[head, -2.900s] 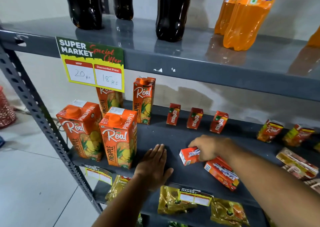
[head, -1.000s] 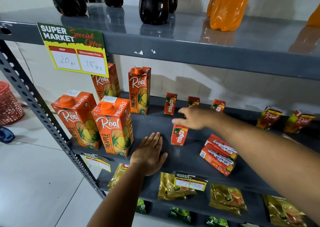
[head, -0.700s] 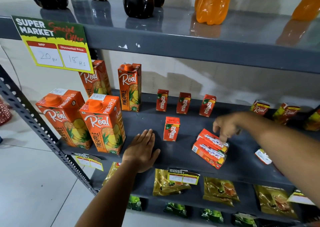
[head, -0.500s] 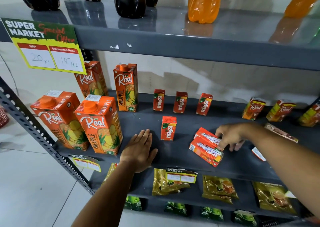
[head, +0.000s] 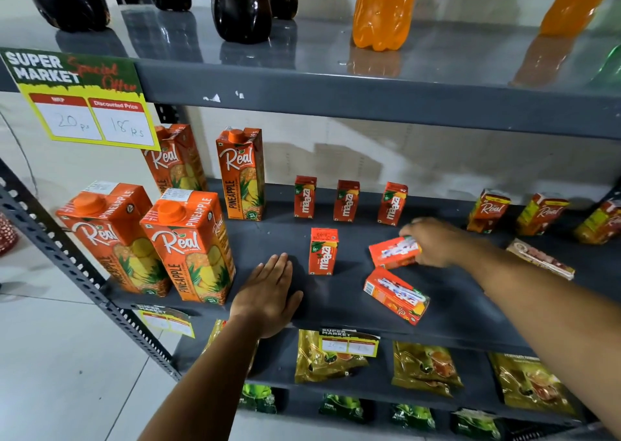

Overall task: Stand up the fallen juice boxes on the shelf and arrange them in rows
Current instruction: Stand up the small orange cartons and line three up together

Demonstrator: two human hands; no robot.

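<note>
Right grip [head: 433, 242] clenched on 1 fallen Maaza box [head: 393, 252], left grip [head: 268, 296] flat, 4 upright, 1 lying [head: 396, 294].

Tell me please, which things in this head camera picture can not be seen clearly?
- Held Maaza box: motion-blurred, its end covered by the right hand.
- Soda bottles: tops cut off by the upper edge.
- Lower price tag: writing too small and blurred.
- Back-left Real carton: top hidden behind the offer sign.
- Left hand: flat on the shelf, palm unseen.
</note>
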